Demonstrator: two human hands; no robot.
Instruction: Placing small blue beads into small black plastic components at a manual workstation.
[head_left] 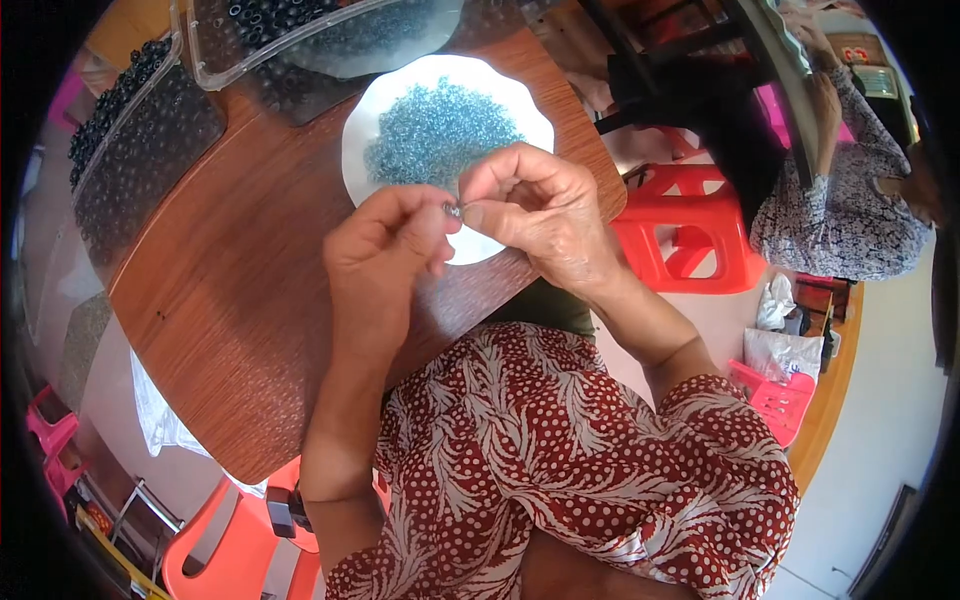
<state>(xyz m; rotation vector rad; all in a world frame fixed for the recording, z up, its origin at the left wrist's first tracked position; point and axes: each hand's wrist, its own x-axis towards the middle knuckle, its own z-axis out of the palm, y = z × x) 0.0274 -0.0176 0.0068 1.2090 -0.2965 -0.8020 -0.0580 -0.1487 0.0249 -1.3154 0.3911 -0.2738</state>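
**Two hands pinching a small bead above a plate of beads**

At the centre of the frame, my left hand [385, 245] and my right hand [535, 205] meet fingertip to fingertip. Both are curled nearly closed, thumb pressed against forefinger. Between them sits a tiny dark bead [452, 210]; which hand has the firmer hold on it I cannot tell. Just behind my hands, in the upper middle, a white plate [385, 105] with a scalloped rim carries a heap of pale blue beads [435, 130]. The plate rests on a round wooden table [230, 290]. In the upper left stand clear plastic trays [150, 130] of dark beads. A red stool [690, 235] stands at the right.
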